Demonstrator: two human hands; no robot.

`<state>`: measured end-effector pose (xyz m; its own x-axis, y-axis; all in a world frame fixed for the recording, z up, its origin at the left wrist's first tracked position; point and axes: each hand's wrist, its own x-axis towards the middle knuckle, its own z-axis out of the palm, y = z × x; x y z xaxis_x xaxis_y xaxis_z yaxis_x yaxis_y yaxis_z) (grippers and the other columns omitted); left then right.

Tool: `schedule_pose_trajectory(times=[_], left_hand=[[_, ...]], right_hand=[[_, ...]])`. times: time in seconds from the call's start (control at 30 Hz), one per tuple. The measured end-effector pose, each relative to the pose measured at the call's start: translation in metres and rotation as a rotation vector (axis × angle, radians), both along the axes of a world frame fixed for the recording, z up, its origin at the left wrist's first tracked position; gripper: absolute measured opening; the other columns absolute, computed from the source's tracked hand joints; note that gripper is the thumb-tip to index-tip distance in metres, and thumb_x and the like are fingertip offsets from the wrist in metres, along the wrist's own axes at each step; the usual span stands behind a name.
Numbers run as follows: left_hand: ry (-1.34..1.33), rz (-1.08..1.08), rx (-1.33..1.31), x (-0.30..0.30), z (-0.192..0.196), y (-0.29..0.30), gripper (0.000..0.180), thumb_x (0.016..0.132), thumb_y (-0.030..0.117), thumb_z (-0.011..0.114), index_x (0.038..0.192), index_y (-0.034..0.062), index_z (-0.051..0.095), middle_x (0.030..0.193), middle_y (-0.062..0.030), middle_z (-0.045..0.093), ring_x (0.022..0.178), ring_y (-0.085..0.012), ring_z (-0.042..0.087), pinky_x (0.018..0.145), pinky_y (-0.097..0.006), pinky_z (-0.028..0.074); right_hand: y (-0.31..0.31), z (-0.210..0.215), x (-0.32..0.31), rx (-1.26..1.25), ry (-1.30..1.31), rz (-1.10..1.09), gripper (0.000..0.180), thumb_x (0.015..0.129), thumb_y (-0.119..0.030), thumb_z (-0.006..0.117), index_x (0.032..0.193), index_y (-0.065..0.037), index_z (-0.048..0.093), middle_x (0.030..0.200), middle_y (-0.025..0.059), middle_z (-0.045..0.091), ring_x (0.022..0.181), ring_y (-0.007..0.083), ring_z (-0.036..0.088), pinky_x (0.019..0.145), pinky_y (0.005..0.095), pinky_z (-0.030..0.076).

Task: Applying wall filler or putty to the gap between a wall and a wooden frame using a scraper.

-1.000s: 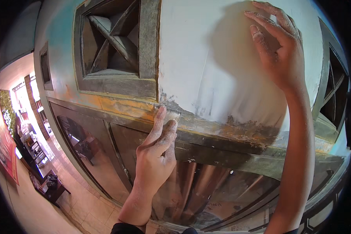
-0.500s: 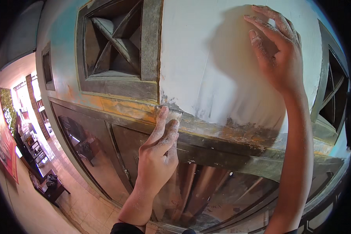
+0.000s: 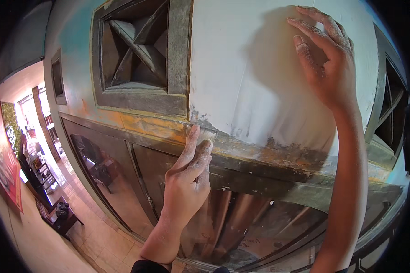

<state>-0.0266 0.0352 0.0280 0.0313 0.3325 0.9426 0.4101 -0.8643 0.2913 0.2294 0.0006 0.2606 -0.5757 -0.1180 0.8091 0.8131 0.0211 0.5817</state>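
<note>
My left hand (image 3: 187, 175) is closed, its fingertips pinching a small pale flat piece (image 3: 208, 135) against the ledge just below the window frame's lower right corner. Fingers cover most of the piece, so its kind is unclear. The wooden ledge (image 3: 146, 127) has worn orange and yellow paint, and dark scuffs mark the plaster above it. Higher up on the right, my right hand (image 3: 325, 54) is open and holds nothing, its fingers apart and slightly bent before the white wall (image 3: 223, 54). Its shadow falls on the wall; whether the fingertips touch it I cannot tell. Pale dust coats both hands.
A wooden vent frame with crossed slats (image 3: 139, 50) sits upper left, and a similar vent (image 3: 389, 100) at the right edge. Below the ledge run dark-framed glass panels (image 3: 109, 173). At far left, a tiled floor (image 3: 98, 239) and a small dark table (image 3: 64, 220).
The whole view has shifted slightly, with the scene a little farther right. Both hands keep almost the same pose and place against the wall and ledge.
</note>
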Motion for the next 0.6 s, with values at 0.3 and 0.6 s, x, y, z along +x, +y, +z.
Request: schedule_pose_trajectory(times=[0.3,0.6], left_hand=[[-0.011,0.011,0.043,0.0022,-0.0013,0.0009,0.041,0.086,-0.017,0.064,0.125,-0.0067,0.072,0.155,-0.0238,0.054,0.125,-0.0369,0.069,0.096,-0.038,0.061],[-0.015,-0.013,0.005,0.0032,-0.0009,-0.003,0.038,0.088,-0.016,0.064,0.124,-0.0072,0.072,0.154,-0.0256,0.054,0.128,-0.0373,0.067,0.099,-0.038,0.06]], right_hand=[[-0.0019,-0.0022,-0.0038,0.022,0.013,-0.036,0.031,0.098,-0.014,0.069,0.127,-0.017,0.078,0.143,0.0021,0.067,0.135,0.0268,0.059,0.116,0.0442,0.043],[0.0009,-0.0008,-0.0045,0.022,-0.002,0.004,0.03,0.097,-0.013,0.07,0.125,-0.016,0.079,0.14,0.0032,0.069,0.133,0.0277,0.061,0.115,0.0435,0.044]])
